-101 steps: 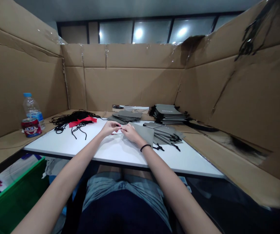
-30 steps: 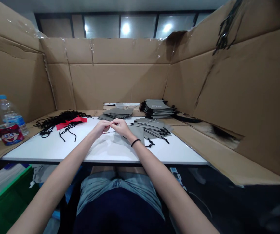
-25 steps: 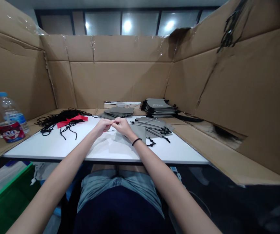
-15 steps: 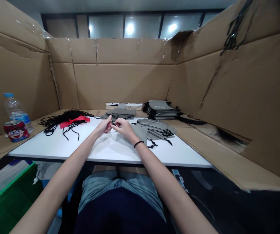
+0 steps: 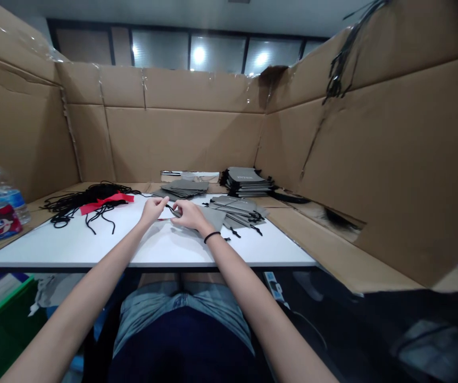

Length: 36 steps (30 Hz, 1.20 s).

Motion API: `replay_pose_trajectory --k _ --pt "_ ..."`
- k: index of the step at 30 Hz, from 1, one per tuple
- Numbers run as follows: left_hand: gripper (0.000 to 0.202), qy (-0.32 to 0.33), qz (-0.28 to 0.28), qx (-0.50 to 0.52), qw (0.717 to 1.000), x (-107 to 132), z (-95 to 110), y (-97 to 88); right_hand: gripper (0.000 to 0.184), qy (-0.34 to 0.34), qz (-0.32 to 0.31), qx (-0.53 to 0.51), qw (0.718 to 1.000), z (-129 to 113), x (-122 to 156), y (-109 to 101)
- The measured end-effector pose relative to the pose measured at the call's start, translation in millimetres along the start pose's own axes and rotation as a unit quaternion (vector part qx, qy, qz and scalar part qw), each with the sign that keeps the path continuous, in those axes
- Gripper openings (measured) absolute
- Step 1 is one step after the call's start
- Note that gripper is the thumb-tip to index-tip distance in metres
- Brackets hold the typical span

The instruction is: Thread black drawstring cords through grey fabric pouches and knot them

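Head view, and I've got both hands working over the middle of the table point(image 5: 144, 260). What's the left hand point(image 5: 152, 209) up to?

From my seat, its fingers point(image 5: 167, 202) are pinched together on a short black cord point(image 5: 172, 211), right at the table's centre, between the two hands.

And the right hand point(image 5: 189, 215)?

Close in! Its fingers point(image 5: 177, 213) are curled just beside that cord, but the knuckles block my view, so I can't tell whether they're clamped on it or slightly apart.

Why hold it up like that?

My read is that lifting the cord clear of the table gives both sets of fingers room to work on such a thin piece. A grey fabric bag point(image 5: 215, 219) lies flat just beyond the right wrist, toward the table's right side.

How's that bag looking?

Soft, matte and thin, lying flat with no bulk to it. More of the same sit in a loose pile point(image 5: 236, 209) on the table's right side, with black cord ends poking out, and a taller stack point(image 5: 247, 181) stands just past the far edge.

And the left side of the table?

A tangle of loose black cords point(image 5: 87, 198) with a red ribbon point(image 5: 107, 201) across it. I'd say it's placed there to be within easy reach of the left hand, with the bags kept on the right so the middle stays open for the hands.
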State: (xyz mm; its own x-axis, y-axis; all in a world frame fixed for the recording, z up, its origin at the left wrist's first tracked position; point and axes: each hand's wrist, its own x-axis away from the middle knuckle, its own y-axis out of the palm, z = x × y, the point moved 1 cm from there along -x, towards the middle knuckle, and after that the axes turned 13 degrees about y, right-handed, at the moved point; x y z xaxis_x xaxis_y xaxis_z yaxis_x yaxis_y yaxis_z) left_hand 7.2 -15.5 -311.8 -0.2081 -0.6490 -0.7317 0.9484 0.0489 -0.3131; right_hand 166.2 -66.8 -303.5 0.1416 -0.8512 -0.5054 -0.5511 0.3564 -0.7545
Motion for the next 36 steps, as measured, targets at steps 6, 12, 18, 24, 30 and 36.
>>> replay_pose_trajectory --k 6,12,18,24,30,36 --pt "0.047 -0.01 0.083 -0.017 0.996 -1 -4 -3.7 0.018 0.045 0.031 0.096 0.994 5 1 -5" --pt "0.048 -0.097 0.122 -0.027 0.987 0 -5 -6.8 0.015 0.037 0.184 0.055 0.981 4 2 -12" --pt "0.025 0.035 -0.091 -0.198 0.975 9 -9 6.3 0.022 0.162 0.372 -0.227 0.885 13 -5 -24" --pt "0.036 0.084 -0.299 -0.139 0.94 15 -29 21.2 0.032 0.248 0.298 -0.543 0.745 30 -19 -24" --pt "0.039 0.11 -0.314 -0.112 0.936 14 -36 23.3 0.034 0.27 0.227 -0.668 0.655 31 -18 -25" --pt "0.034 0.152 -0.287 -0.111 0.939 14 -36 26.9 0.032 0.297 0.264 -0.689 0.606 39 -18 -30"
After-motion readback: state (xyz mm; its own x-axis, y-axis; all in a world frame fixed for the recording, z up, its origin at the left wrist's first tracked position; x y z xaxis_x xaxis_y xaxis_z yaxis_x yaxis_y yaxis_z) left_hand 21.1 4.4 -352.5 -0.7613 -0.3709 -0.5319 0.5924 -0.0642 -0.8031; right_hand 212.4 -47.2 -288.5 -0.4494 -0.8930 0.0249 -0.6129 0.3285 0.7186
